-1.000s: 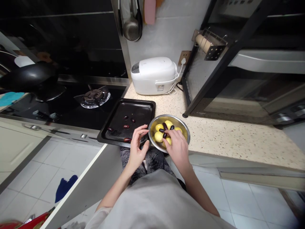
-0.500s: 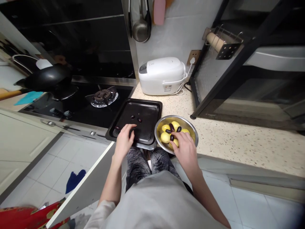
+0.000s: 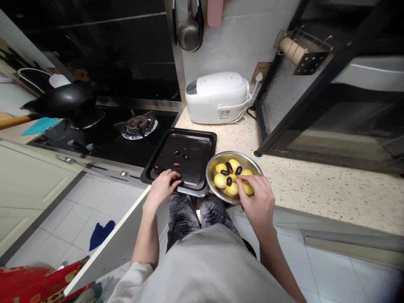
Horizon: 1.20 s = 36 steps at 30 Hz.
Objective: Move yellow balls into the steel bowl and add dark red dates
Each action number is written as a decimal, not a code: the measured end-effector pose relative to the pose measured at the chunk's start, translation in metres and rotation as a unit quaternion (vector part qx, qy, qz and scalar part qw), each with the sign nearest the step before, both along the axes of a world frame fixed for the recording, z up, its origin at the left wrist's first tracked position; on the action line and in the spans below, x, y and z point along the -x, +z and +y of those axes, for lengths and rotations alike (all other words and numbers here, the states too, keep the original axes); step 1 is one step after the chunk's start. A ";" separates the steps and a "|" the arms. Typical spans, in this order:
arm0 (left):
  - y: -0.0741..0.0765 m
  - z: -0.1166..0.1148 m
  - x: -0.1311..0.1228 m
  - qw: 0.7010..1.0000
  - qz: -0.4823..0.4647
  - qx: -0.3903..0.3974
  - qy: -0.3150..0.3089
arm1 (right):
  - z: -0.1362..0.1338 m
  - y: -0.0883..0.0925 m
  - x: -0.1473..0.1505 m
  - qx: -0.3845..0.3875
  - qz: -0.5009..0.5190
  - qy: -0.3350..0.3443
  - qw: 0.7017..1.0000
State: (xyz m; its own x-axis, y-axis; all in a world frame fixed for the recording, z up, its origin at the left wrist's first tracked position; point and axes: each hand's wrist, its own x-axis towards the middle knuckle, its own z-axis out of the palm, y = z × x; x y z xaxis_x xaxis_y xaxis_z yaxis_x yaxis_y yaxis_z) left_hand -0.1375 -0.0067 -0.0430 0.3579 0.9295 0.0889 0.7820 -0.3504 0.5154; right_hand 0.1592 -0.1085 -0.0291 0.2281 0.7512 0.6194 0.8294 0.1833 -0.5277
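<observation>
My left hand (image 3: 161, 187) is over the near left part of a black baking tray (image 3: 200, 147), thumb and fingertips closed around a dark oval grape (image 3: 182, 182). More dark grapes (image 3: 177, 165) lie scattered on the tray. To its right stands a metal bowl (image 3: 211, 188) holding several yellow lemons (image 3: 220, 181) with dark grapes (image 3: 229, 181) among them. My right hand (image 3: 258, 197) reaches over the bowl's right side, thumb and forefinger pinched together just above the lemons; whatever is between them is hidden.
A white rice cooker (image 3: 217, 99) stands behind, its cord plugged into the wall. To the right, a black rack (image 3: 268, 143) stands on the speckled counter (image 3: 315, 185). A gas burner (image 3: 137, 124) and a wok (image 3: 66, 99) are at left. An open cabinet door (image 3: 110, 240) juts out below.
My left hand has lowered toward the tray's near edge and closed at a grape; another grape beneath it now shows. My right hand has shifted right, away from the grape it was touching in the bowl.
</observation>
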 end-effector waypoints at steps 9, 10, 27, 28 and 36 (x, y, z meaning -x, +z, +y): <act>0.007 -0.004 0.001 0.997 -0.025 0.048 -0.052 | -0.001 0.003 -0.001 -0.021 0.012 -0.009 1.000; 0.007 -0.003 0.001 0.996 -0.038 0.053 -0.059 | -0.001 0.003 -0.002 -0.027 0.012 -0.010 1.000; 0.002 -0.061 -0.119 0.822 -0.550 0.150 -0.008 | -0.014 -0.015 0.037 -0.004 0.041 0.104 0.994; 0.001 -0.064 -0.123 0.810 -0.564 0.161 -0.009 | -0.014 -0.016 0.037 -0.009 0.038 0.106 0.994; -0.008 -0.068 -0.133 0.778 -0.604 0.171 -0.015 | -0.012 -0.019 0.038 -0.039 0.036 0.096 0.994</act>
